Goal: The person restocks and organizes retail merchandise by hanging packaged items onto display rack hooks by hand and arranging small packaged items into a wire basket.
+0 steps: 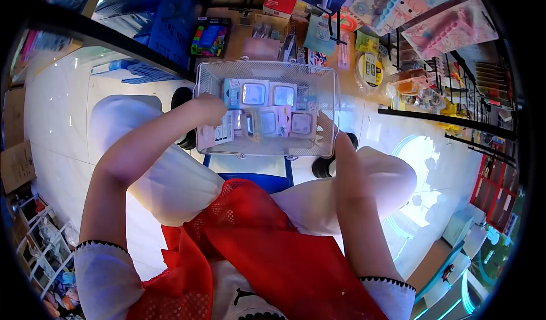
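Observation:
A wire mesh basket [267, 65] stands in front of my knees. Inside it lie several small packs with clear square cases, among them a blue-edged pack [253, 94] and a pink one [275, 121]. My left hand [211, 111] reaches over the basket's left side, fingers curled in beside a white pack with a printed label [224, 128]; what they grip, if anything, is hidden. At the right side, my right hand [327, 128] is inside or against the mesh near a clear case [301, 123], its fingers mostly hidden.
Behind the basket is a shelf [239, 41] with boxes and packs. Hanging packages [449, 30] fill the upper right above a black rail [449, 121]. A blue stool [250, 178] stands between my legs. A white wire rack [45, 240] is at lower left.

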Motion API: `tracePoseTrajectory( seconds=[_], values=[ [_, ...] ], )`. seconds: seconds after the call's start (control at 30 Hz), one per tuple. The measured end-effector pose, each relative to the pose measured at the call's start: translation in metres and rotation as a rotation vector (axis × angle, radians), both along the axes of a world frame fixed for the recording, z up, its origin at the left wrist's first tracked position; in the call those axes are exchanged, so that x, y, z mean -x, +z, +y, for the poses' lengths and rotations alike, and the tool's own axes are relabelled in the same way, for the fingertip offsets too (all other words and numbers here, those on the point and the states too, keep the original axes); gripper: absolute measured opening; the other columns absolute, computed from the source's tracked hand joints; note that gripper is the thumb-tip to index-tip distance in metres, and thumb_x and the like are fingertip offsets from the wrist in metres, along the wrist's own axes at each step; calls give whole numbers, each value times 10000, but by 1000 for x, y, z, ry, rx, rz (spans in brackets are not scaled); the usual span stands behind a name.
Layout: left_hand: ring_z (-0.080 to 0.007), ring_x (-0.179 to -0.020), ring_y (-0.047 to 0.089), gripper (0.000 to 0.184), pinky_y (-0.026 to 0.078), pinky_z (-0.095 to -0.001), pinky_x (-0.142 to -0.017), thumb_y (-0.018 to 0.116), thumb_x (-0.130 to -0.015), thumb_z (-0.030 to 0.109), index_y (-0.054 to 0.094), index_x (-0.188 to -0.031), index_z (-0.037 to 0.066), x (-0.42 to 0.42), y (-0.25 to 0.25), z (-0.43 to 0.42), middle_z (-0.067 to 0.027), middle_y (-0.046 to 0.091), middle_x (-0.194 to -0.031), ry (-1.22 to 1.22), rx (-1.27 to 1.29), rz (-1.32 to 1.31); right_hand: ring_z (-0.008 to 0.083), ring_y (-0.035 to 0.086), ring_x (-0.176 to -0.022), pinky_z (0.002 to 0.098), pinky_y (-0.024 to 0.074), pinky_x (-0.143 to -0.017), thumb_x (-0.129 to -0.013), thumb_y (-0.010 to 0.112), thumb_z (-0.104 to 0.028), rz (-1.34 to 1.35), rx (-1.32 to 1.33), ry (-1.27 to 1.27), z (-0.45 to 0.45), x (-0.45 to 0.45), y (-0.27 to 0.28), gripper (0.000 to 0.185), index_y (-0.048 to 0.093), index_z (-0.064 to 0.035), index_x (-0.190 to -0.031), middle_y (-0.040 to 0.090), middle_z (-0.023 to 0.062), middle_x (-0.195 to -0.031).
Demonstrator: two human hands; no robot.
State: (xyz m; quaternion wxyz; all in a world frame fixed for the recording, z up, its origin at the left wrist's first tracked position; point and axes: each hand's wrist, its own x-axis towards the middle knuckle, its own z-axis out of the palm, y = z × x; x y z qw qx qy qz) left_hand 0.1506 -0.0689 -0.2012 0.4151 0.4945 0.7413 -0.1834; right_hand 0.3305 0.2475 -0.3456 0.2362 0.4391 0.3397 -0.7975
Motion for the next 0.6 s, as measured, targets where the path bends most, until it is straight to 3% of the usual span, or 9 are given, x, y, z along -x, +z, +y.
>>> tracePoseTrajectory(
  seconds=[0.23, 0.33, 0.43, 0.53, 0.6],
  values=[
    [-284, -832, 628, 306, 496, -400, -698, 625, -744, 267, 623, -955, 46, 7, -5, 8, -121, 645, -887, -11, -105, -7, 351, 333, -1196, 525, 297, -950, -827, 403, -597, -166, -7, 160, -17, 2, 2, 670, 364, -154, -1328, 279, 93, -1393],
    [-285, -878, 615, 349, 498, -407, -703, 628, -748, 268, 592, -1010, 41, 13, -6, 13, -132, 623, -945, -90, 6, -60, 353, 334, -1193, 523, 297, -951, -828, 401, -597, -218, -13, 218, -19, 1, 8, 670, 363, -153, -1328, 278, 92, -1393],
    [-275, -965, 569, 484, 462, -403, -777, 674, -707, 217, 515, -1126, 35, 17, -2, 12, -146, 586, -1028, -30, -209, -74, 356, 336, -1191, 520, 297, -952, -829, 398, -597, -254, -23, 263, -21, 1, 15, 670, 362, -152, -1329, 278, 91, -1394],
    [-270, -1018, 530, 515, 448, -395, -808, 689, -676, 146, 496, -1143, 49, 13, -21, 14, -127, 547, -1101, -144, -707, -250, 358, 337, -1188, 518, 296, -953, -830, 396, -597, -280, -34, 305, -22, 3, 21, 670, 362, -151, -1329, 277, 90, -1395],
    [-272, -955, 549, 434, 454, -388, -783, 681, -672, 121, 540, -1077, 58, 5, -31, 13, -107, 573, -1021, -93, -752, -421, 360, 338, -1186, 517, 296, -954, -831, 395, -598, -300, -43, 326, -19, 4, 28, 670, 361, -151, -1329, 277, 90, -1395]
  ],
)
